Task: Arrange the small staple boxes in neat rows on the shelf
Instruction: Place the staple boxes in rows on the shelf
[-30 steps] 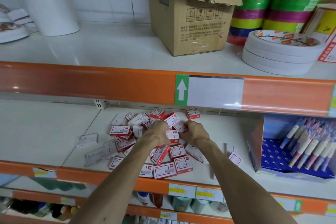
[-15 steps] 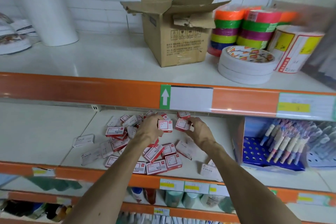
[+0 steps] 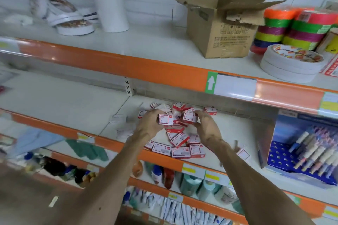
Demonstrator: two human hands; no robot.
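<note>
1. Red-and-white card, the left box [image 3: 165, 119] sits in the left hand [image 3: 149, 126]. The fingers are curled behind it, the thumb lies at its near edge, and the label faces the camera.
2. The right hand [image 3: 207, 129] pinches the right box [image 3: 190, 116]. Its fingers bend over the top and the thumb is under the lower corner. This box is tilted, label outward.
3. The two held boxes are just beside each other, above the middle of the pile [image 3: 175, 133]. I cannot tell whether they are lifted clear of it.
4. The pile lies on the middle shelf [image 3: 73, 104]. It reaches from near the back edge to the orange front edge, right of the seam between the two boards. Its boxes point every way, some flat, some on edge, many overlapping.
5. The front boxes [image 3: 180, 152] are three lying flat and touching, side by side along the front edge, labels up.
6. A back box [image 3: 210, 110] sits alone near the back edge, just right of the pile.
7. Pale boxes [image 3: 117, 118] lie apart to the left of the pile, too blurred to read.
8. A stray box [image 3: 242, 154] lies near the front edge, right of the right forearm, also blurred.
9. A pen stand [image 3: 301, 151] fills the shelf's right end. On the shelf above stand an open carton [image 3: 219, 31] and tape rolls [image 3: 292, 27].
</note>
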